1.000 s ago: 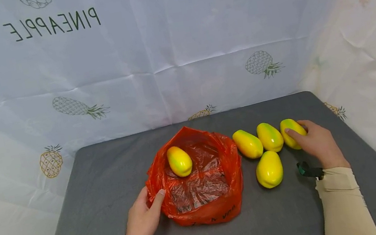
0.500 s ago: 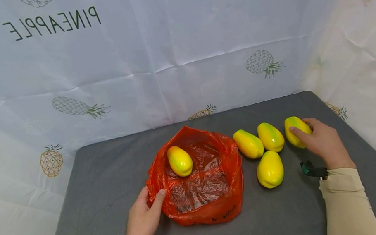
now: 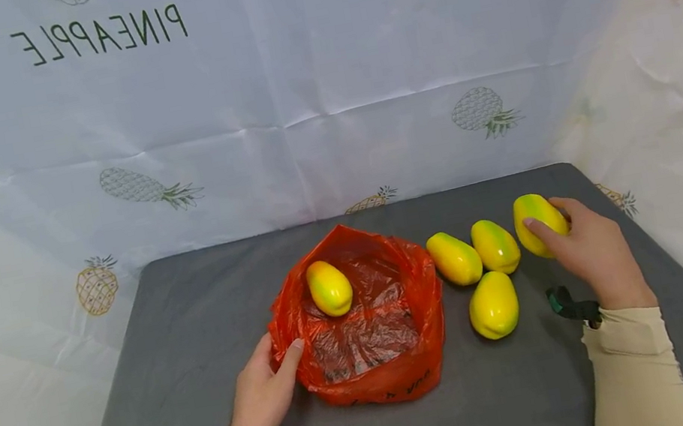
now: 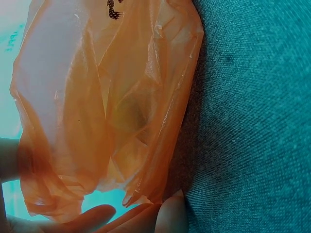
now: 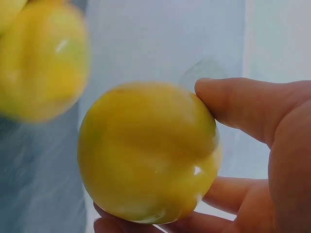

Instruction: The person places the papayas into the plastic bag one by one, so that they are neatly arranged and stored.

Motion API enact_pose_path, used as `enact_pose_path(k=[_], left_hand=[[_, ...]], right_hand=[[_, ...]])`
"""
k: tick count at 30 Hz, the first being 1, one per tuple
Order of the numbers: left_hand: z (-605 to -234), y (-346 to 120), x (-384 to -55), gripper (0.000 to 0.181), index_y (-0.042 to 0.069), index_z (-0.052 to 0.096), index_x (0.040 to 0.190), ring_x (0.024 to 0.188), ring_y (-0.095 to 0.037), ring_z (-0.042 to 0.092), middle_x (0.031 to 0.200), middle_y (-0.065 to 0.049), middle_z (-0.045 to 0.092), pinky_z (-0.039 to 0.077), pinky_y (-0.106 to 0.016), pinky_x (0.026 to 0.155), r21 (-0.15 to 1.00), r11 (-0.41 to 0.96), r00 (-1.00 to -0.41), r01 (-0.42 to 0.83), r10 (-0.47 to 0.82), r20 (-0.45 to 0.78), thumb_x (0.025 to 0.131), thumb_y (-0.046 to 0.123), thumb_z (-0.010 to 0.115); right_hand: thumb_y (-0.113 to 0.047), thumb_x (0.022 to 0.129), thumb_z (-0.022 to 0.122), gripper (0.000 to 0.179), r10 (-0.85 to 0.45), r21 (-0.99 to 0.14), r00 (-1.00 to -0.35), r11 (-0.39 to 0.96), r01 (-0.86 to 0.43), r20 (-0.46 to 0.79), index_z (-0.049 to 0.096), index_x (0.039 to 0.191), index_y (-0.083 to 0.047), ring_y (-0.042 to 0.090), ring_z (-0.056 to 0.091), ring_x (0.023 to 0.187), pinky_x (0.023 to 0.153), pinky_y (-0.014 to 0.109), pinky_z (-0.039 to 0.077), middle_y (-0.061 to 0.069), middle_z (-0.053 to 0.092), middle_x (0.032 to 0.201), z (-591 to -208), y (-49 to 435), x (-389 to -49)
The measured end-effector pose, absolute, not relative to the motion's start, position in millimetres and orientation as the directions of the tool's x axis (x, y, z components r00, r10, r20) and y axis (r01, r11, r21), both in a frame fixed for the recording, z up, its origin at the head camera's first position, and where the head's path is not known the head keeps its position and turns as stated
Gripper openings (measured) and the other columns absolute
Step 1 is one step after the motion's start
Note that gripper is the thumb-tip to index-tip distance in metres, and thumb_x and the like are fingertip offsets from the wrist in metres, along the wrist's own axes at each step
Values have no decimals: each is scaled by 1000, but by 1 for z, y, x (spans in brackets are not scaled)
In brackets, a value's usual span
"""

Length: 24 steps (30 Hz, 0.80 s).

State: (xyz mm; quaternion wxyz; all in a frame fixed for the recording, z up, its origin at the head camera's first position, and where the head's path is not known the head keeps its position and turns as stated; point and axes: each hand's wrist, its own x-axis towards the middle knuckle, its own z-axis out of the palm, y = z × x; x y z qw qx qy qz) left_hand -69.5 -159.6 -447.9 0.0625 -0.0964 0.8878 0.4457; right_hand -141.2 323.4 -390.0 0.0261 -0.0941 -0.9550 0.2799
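My right hand (image 3: 589, 247) grips a glossy yellow-green papaya (image 3: 539, 225), thumb on one side and fingers on the other. In the right wrist view the held papaya (image 5: 148, 153) fills the middle, its lobed end toward the camera. My left hand (image 3: 263, 402) pinches the left rim of an open red plastic bag (image 3: 381, 382), thumb inside the edge. One papaya (image 3: 330, 289) lies in the bag's left part. Seen from the left wrist, the bag (image 4: 73, 121) is translucent orange, with fingertips at its lower edge.
Right of the bag lie three more papayas: one against its side (image 3: 455, 258), one behind (image 3: 495, 247) and one nearer (image 3: 493, 306). The grey table (image 3: 194, 307) ends at a white pineapple-print cloth (image 3: 354, 51), which also hangs along both sides.
My right hand has taken its papaya slightly to the right, away from the others, and then raised it. The left hand keeps its hold on the bag.
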Motion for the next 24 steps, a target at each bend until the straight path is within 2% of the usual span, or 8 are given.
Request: enact_pose_path(k=[5, 10, 17, 24], left_hand=[[-448, -160, -69, 54, 19, 56, 153, 125, -26, 71, 143, -7, 72, 59, -54, 105, 782, 582, -974, -225, -118, -192, 108, 48, 65], [-448, -160, -69, 52, 19, 57, 151, 122, -25, 72, 140, -6, 73, 60, -53, 104, 791, 572, -976, -217, -119, -183, 107, 46, 66], [-448, -161, -68, 49, 21, 59, 148, 112, -20, 72, 135, -3, 75, 62, -48, 97, 800, 565, -980, -200, -123, -159, 107, 45, 67], [-446, -159, -65, 46, 21, 62, 145, 103, -15, 71, 130, -2, 77, 61, -39, 87, 815, 551, -983, -180, -115, -140, 106, 42, 69]], right_hand=[[-68, 107, 49, 93, 156, -566, -988, 813, 136, -14, 29, 170, -3, 52, 60, 119, 84, 59, 55, 38, 48, 156, -374, 303, -139], [-68, 106, 50, 92, 107, -582, -994, 808, 92, -8, 30, 170, -5, 51, 62, 122, 87, 59, 58, 34, 50, 158, -360, 274, -140], [-70, 104, 53, 89, 26, -605, -999, 796, 9, 19, 36, 169, -11, 46, 64, 123, 95, 62, 59, 27, 54, 158, -347, 222, -148], [-64, 105, 58, 82, -69, -606, -996, 791, -87, 54, 41, 166, -12, 39, 67, 118, 94, 57, 59, 21, 60, 154, -341, 169, -152]])
